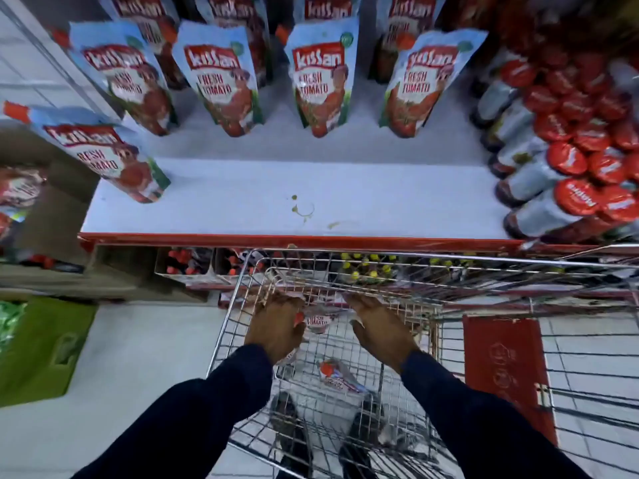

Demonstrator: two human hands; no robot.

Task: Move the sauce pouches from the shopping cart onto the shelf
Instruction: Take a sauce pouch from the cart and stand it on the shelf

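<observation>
Both my hands reach down into the wire shopping cart [238, 292]. My left hand [276, 323] and my right hand [380, 326] each grip one side of a tomato sauce pouch [317, 321] lying at the cart's front. Another pouch [337, 375] lies flat on the cart floor nearer to me. On the white shelf [311, 195] above stand several blue pouches; one pouch [114, 160] stands alone at the front left, and a row including a pouch [320, 84] stands further back.
Red-capped jars [570, 160] fill the shelf's right side. The shelf has a red front edge [276, 240] just above the cart. A green bag [41, 347] lies on the floor at left. A red cart panel [505, 371] is at right. My shoes show under the cart.
</observation>
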